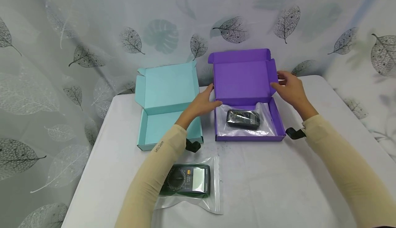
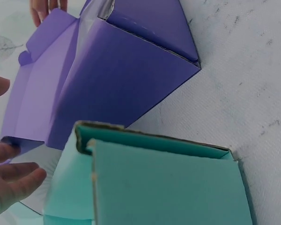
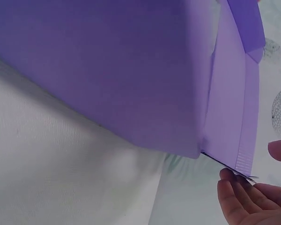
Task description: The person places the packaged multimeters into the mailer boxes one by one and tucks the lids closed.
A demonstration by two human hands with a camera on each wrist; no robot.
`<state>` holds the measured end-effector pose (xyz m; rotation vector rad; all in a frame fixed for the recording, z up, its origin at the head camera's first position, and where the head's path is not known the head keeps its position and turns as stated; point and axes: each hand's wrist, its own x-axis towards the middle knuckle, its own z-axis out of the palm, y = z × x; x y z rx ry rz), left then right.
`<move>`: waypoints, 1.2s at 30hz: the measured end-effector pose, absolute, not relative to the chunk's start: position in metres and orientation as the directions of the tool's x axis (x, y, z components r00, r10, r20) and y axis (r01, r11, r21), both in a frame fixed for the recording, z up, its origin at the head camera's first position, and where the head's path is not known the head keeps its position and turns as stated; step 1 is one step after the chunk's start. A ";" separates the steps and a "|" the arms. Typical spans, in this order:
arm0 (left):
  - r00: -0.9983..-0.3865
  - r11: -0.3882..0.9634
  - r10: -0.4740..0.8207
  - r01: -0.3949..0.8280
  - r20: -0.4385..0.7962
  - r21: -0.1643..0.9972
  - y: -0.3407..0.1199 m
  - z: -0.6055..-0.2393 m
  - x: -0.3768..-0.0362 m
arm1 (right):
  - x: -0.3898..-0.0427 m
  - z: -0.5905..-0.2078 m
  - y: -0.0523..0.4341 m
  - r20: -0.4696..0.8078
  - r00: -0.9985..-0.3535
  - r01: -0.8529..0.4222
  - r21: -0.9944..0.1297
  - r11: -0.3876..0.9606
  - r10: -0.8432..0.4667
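- My left hand (image 1: 202,102) touches the left side flap of the purple box (image 1: 247,83); its fingers lie straight and loose.
- My right hand (image 1: 289,87) touches the right flap, fingers a little bent. I cannot tell if it pinches.
- The box stands open on the counter (image 1: 278,180), lid up.
- A dark meter in a clear bag (image 1: 242,119) lies inside; shine blurs it.
- My left sleeve hides part of another bagged meter (image 1: 188,180).
- The teal box (image 1: 168,101) sits just beside, with a thin gap.
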<state>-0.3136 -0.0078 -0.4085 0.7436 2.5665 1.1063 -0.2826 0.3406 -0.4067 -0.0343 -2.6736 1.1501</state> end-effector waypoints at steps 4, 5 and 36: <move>-0.839 0.575 0.544 0.356 -0.019 0.736 -0.009 -0.407 -0.313 | -0.279 -0.406 0.340 0.212 -0.970 -0.077 -0.728 0.681 0.117; -0.838 0.572 0.545 0.356 -0.019 0.740 -0.009 -0.407 -0.312 | -0.278 -0.405 0.340 0.213 -0.970 -0.080 -0.733 0.675 0.116; -0.854 0.525 0.520 0.294 -0.028 0.799 -0.015 -0.404 -0.305 | -0.250 -0.392 0.344 -0.005 -0.999 0.016 -0.964 0.264 0.042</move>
